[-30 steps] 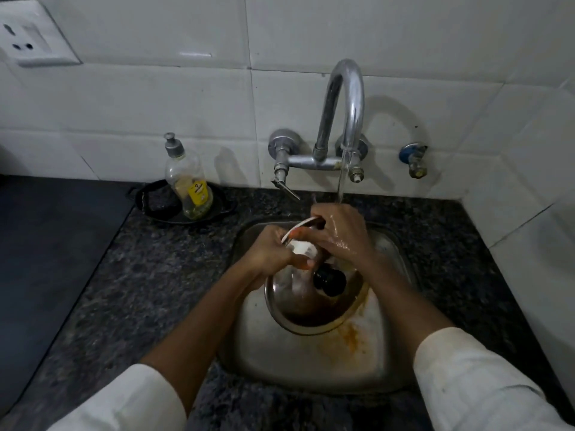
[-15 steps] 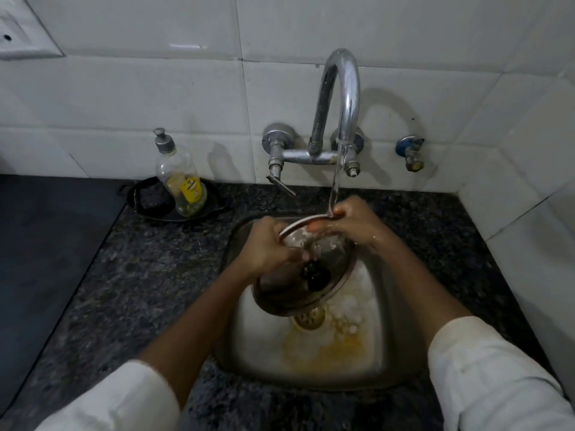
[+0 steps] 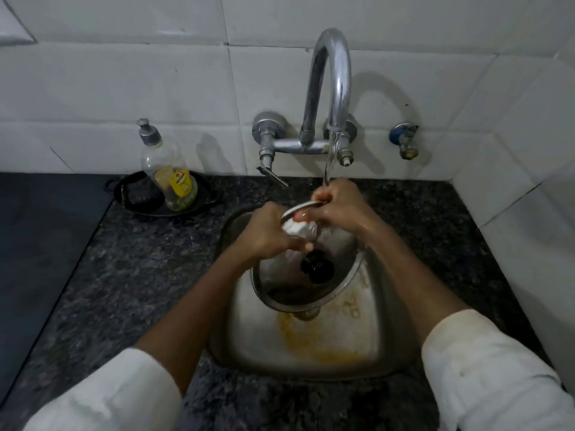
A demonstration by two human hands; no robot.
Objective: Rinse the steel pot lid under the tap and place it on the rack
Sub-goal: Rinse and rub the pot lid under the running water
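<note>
The steel pot lid (image 3: 311, 284) is held tilted over the sink (image 3: 311, 353), its black knob (image 3: 317, 266) turned toward the camera. Its upper rim is pinched by the right hand (image 3: 337, 206) under the stream from the tap (image 3: 331, 88) — the left hand (image 3: 267, 231) is closed on the left edge. A soap bottle (image 3: 168, 172) stands on the table (image 3: 124, 275), well apart.

I see the round stainless-steel pot lid with a black knob (image 3: 306, 286) held tilted over the steel sink basin (image 3: 311, 343), knob side facing me, far rim raised. The curved chrome wall tap (image 3: 331, 88) runs; its stream meets the lid's upper rim. White foam sits on the upper face. No rack is visible.
</note>
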